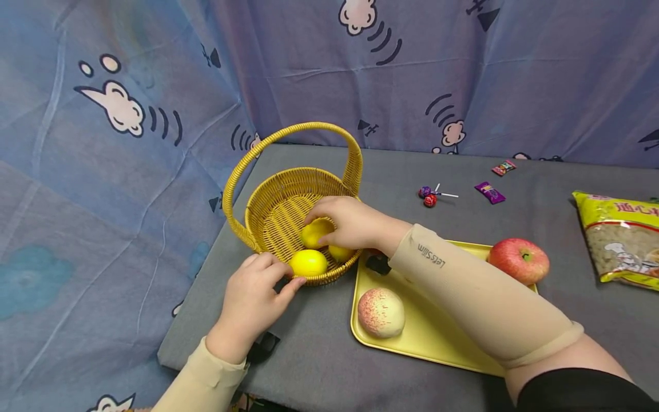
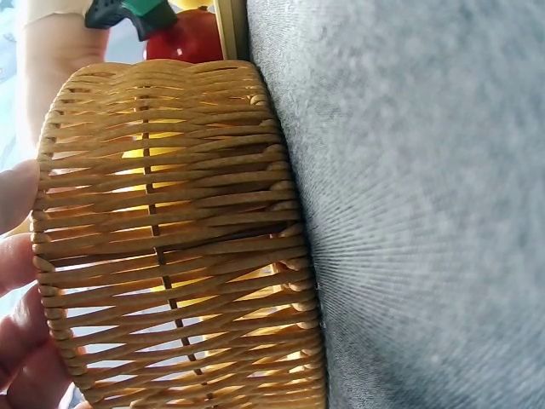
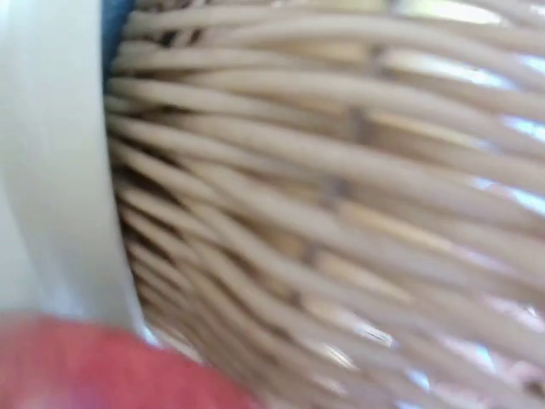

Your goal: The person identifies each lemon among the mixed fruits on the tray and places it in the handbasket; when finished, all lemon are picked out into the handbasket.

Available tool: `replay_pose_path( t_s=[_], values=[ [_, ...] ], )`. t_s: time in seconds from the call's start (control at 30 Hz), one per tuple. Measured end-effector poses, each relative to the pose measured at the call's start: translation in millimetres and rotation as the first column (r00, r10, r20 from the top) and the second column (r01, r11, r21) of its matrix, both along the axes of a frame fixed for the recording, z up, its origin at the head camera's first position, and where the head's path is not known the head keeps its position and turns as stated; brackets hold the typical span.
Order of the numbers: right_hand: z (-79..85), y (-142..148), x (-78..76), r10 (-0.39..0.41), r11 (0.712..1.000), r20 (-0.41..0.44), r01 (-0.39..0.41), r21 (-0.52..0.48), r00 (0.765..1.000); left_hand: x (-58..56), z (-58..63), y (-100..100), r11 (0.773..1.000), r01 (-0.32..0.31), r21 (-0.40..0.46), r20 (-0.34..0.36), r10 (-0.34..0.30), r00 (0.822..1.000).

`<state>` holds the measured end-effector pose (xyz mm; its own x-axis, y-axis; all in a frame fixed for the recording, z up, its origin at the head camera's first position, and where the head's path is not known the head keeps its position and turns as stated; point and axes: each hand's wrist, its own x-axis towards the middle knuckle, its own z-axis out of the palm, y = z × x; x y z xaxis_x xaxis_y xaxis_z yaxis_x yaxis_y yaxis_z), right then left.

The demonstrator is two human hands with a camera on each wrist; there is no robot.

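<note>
A yellow wicker basket (image 1: 280, 197) with a tall arched handle stands on the table. My right hand (image 1: 355, 223) reaches over its right rim and grips a yellow lemon (image 1: 315, 233) inside. A second lemon (image 1: 309, 263) lies at the near rim, and another lemon (image 1: 340, 253) sits partly hidden under the right hand. My left hand (image 1: 255, 297) holds the near-left rim between thumb and fingers. In the left wrist view, fingers (image 2: 21, 336) curl at the rim beside the woven wall (image 2: 170, 239). Blurred weave (image 3: 341, 187) fills most of the right wrist view.
Right of the basket, a yellow tray (image 1: 427, 337) bears a peach (image 1: 381, 312) and a red apple (image 1: 518, 261), with my right forearm across it. Lollipops (image 1: 429, 197) and wrapped candies (image 1: 490, 193) lie behind. A yellow bag (image 1: 625, 240) is at far right.
</note>
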<state>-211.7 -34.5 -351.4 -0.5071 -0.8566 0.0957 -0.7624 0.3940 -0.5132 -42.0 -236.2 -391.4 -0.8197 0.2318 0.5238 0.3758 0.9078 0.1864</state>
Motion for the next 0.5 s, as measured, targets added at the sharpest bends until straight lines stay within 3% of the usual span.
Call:
replay_pose_path(
  t_s=[0.5],
  values=[
    [29.9, 58, 14.4, -0.053, 0.984, 0.012, 0.054, -0.169, 0.999, 1.2, 0.2, 3, 1.0, -0.008, 0.014, 0.012, 0.008, 1.0]
  ],
)
